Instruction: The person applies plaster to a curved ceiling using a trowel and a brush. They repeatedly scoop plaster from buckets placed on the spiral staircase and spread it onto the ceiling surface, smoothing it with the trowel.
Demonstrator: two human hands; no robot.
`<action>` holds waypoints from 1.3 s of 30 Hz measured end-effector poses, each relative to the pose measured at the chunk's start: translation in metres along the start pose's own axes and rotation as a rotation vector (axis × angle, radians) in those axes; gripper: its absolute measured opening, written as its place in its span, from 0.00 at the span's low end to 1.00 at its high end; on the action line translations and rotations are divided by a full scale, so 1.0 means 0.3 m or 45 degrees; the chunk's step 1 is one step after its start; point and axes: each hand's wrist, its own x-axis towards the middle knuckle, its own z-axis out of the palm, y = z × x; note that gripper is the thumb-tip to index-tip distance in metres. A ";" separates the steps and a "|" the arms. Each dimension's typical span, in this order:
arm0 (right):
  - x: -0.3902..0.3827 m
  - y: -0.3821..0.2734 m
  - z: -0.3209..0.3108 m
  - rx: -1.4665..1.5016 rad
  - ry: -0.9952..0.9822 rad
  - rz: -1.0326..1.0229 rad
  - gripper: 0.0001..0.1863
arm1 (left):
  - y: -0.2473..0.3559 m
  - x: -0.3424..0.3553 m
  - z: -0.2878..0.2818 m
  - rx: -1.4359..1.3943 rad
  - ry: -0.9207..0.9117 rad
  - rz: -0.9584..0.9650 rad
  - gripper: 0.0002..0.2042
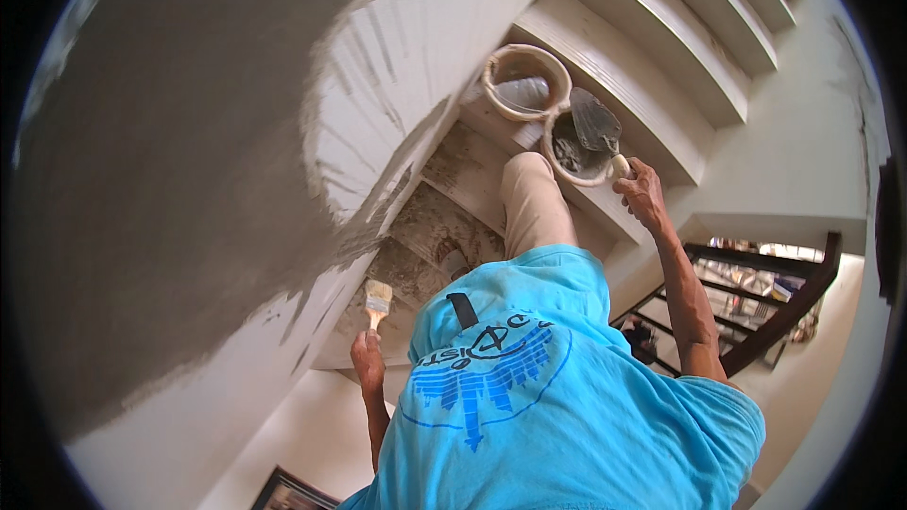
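My right hand (642, 191) is closed around the handle of a pointed trowel (595, 123). The trowel's dark, mortar-smeared blade hangs over the rim of a bucket (578, 179) holding grey wet mortar (572, 153). Lower on the left, my left hand (368, 357) grips the handle of a paintbrush (377, 299), bristles pointing up and stained pale. The brush is beside the wall, seemingly apart from it. A second bucket (526, 55) stands just behind the mortar one, with brownish water and a clear plastic container (525, 93) in it.
Dark grey wet plaster (170, 151) covers much of the white wall (387, 66) on my left. Stairs (605, 57) rise to the upper right; splattered steps (425, 227) lie below. A dark railing (794, 312) is at right, a picture frame (288, 493) at lower left.
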 end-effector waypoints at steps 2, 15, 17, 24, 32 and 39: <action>-0.026 0.086 -0.016 0.094 0.073 0.070 0.16 | -0.139 0.049 0.019 0.061 -0.095 -0.052 0.20; 0.246 0.506 0.065 0.299 -0.101 0.350 0.09 | -0.141 0.121 -0.143 0.059 -0.129 -0.090 0.17; 0.279 0.516 0.100 0.379 -0.099 0.368 0.13 | -0.125 0.117 -0.150 0.073 -0.148 -0.268 0.17; 0.432 0.616 0.226 -0.220 -0.005 0.235 0.18 | -0.125 0.090 -0.164 -0.037 -0.170 -0.338 0.21; 0.553 0.646 0.296 -0.400 0.035 -0.042 0.18 | 0.012 0.070 -0.185 0.075 -0.265 -0.446 0.20; 0.648 0.623 0.295 -0.460 -0.087 0.085 0.16 | 0.001 0.067 -0.165 0.100 -0.282 -0.396 0.19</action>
